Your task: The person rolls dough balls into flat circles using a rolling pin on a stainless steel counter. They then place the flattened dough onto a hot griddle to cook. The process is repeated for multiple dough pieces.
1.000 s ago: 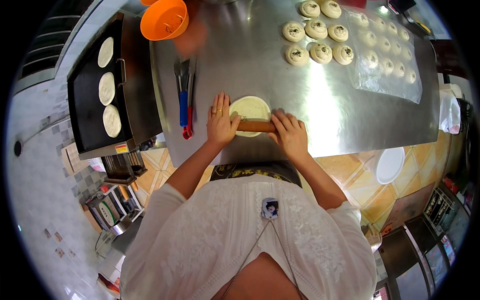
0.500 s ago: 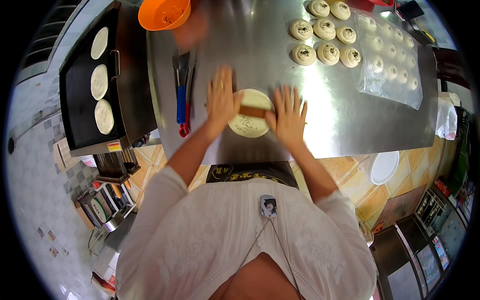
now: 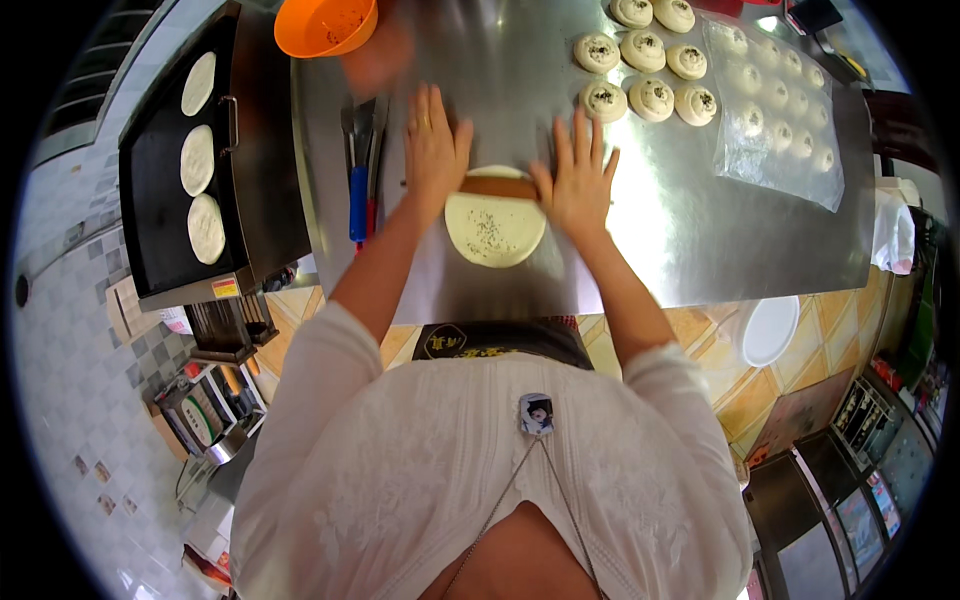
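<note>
On the steel worktable (image 3: 480,100) lies a flat round dough (image 3: 495,230) flecked with dark bits. A wooden rolling pin (image 3: 498,187) crosses its far part. My left hand (image 3: 433,150) rests on the pin's left end, fingers stretched forward and open. My right hand (image 3: 580,180) is on the right end, fingers spread. Both palms press on the pin rather than gripping it. Left of my left hand are blue-handled tongs (image 3: 357,205) and a red-handled tool (image 3: 371,210), partly behind my arm.
At left, a griddle (image 3: 160,200) carries several dough discs (image 3: 197,160). An orange bowl (image 3: 325,22) stands at the back. Right are several coiled dough pieces (image 3: 645,50) and more under plastic (image 3: 775,120). A white bucket (image 3: 768,330) is below the table's right front.
My hands and the pin have moved away from me, from the dough's middle to its far part. The fingers have straightened. More of the flecked disc shows, and it looks wider.
</note>
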